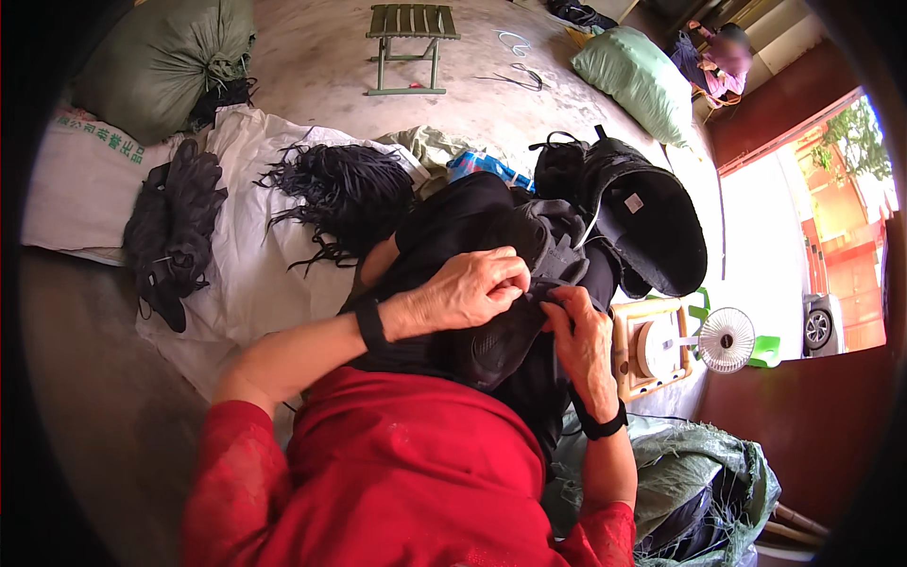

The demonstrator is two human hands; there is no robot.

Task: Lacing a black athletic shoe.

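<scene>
Across my lap lies a dark fabric piece [499, 346] with a rounded, mesh-like end; it resembles a shoe upper, but I cannot tell its exact kind. My right hand [578, 331] pinches the edge of this piece between thumb and fingers. Close beside it, my left hand [487, 283] is closed in a pinch over the same piece; whatever its fingertips hold is too small to make out. Just beyond both hands sits more dark grey fabric [559, 248]. Past my right knee stands a black bag-like item [652, 222] with an open, hollow side.
A heap of black strips [345, 189] and a dark bundle [179, 222] lie on white sheeting [255, 265]. A small fan [726, 340] stands by a bamboo stool [628, 354] at right. Farther off are a folding stool [411, 47], stuffed sacks [638, 83] and a seated person [723, 66].
</scene>
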